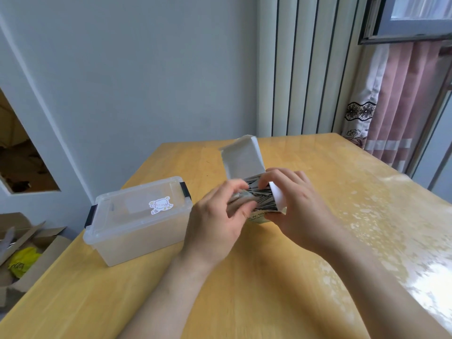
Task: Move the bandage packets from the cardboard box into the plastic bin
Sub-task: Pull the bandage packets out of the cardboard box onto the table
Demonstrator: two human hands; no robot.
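Note:
A small white cardboard box (242,162) stands on the wooden table at centre, its lid flap folded up and back. Inside it a dense row of grey bandage packets (261,198) shows edge-on. My left hand (217,218) grips the box's left side, thumb and fingers pressing on the packets. My right hand (296,204) holds the box's right side and near corner, fingertips curled over the packets' tops. The translucent plastic bin (137,221) sits to the left of the box, its lid closed and clipped by black latches, a cartoon sticker on top.
The table (269,289) has a glossy cover, with glare on the right. Open cardboard cartons (27,250) with a yellow bag lie on the floor at left. A grey wall and radiator stand behind; pink curtains hang at the right.

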